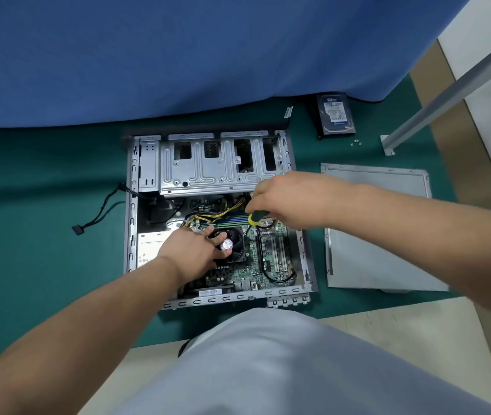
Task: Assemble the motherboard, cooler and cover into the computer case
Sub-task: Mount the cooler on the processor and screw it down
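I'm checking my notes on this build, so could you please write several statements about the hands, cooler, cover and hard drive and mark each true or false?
1. The right hand grips a screwdriver with a yellow and green handle. True.
2. The left hand rests on the cooler fan inside the computer case. True.
3. The side cover is already fitted on the case. False: it lies on the green mat, right of the case.
4. The hard drive sits in the case's drive bay. False: it lies outside, beyond the case.

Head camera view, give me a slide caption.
Left hand steadies the cooler while right hand drives a screwdriver inside the case.
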Demonstrator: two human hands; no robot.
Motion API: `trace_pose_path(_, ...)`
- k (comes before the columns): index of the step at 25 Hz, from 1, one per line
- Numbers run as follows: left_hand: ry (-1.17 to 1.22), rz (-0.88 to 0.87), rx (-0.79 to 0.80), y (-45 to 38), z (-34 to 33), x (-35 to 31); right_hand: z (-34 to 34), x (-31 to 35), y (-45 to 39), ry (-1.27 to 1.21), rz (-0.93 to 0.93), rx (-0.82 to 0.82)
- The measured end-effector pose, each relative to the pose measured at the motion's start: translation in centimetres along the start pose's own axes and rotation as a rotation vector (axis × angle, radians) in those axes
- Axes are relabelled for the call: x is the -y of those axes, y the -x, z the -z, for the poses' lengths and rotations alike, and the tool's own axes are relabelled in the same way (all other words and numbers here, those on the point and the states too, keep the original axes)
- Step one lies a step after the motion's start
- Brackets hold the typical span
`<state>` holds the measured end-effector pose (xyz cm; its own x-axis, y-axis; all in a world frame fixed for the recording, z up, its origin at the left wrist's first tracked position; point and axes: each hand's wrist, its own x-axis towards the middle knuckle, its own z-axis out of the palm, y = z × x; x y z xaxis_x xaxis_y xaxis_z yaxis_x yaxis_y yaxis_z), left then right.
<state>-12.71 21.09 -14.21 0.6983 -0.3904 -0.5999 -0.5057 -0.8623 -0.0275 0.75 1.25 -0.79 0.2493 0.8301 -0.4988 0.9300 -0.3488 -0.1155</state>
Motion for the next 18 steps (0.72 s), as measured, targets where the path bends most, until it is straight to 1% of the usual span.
trace_pose_path(2, -0.001, -0.001, -0.003, -0.2, -0.1, 0.0, -0.1, 0.1, 0.1, -0.105, -0.145, -0.032)
trace_pose_path(4, 0.005, 0.004, -0.004, -0.2, -0.1, 0.1, -0.6, 0.5, 0.1, -0.232, -0.388, -0.071)
trace_pose_path(6, 0.005, -0.002, -0.001, -0.2, -0.1, 0.1, -1.5, 1.3, -0.1, -0.229, -0.601, -0.078)
trace_pose_path(7, 0.007, -0.005, -0.002, -0.2, -0.1, 0.1, -1.7, 1.7, -0.3, -0.201, -0.664, -0.089)
trace_pose_path(8, 0.008, -0.005, -0.004, -0.2, -0.1, 0.1, -1.8, 1.8, -0.6, -0.192, -0.682, -0.101)
trace_pose_path(9, 0.009, -0.003, -0.006, -0.1, -0.1, 0.1, -1.7, 1.8, -0.8, -0.205, -0.649, -0.103)
trace_pose_path(10, 0.009, -0.001, -0.01, -0.1, -0.1, 0.1, -1.3, 2.0, -0.9, -0.243, -0.564, -0.09)
trace_pose_path(12, 0.01, -0.001, -0.019, -0.1, -0.1, 0.0, -0.5, 1.6, -1.1, -0.268, -0.298, -0.027)
trace_pose_path(13, 0.011, 0.0, -0.02, -0.1, -0.1, 0.0, -0.2, 1.4, -1.1, -0.219, -0.167, 0.003)
trace_pose_path(14, 0.011, 0.002, -0.019, 0.0, -0.2, 0.0, 0.1, 1.2, -1.0, -0.153, -0.077, 0.033)
trace_pose_path(15, 0.01, 0.003, -0.017, 0.0, -0.2, 0.0, 0.3, 1.1, -1.1, -0.1, -0.029, 0.05)
trace_pose_path(16, 0.011, 0.002, -0.017, 0.0, -0.2, 0.0, 0.3, 1.2, -1.2, -0.08, -0.019, 0.053)
trace_pose_path(18, 0.015, 0.001, -0.021, -0.1, -0.3, 0.0, 0.0, 2.0, -1.3, -0.103, -0.111, -0.029)
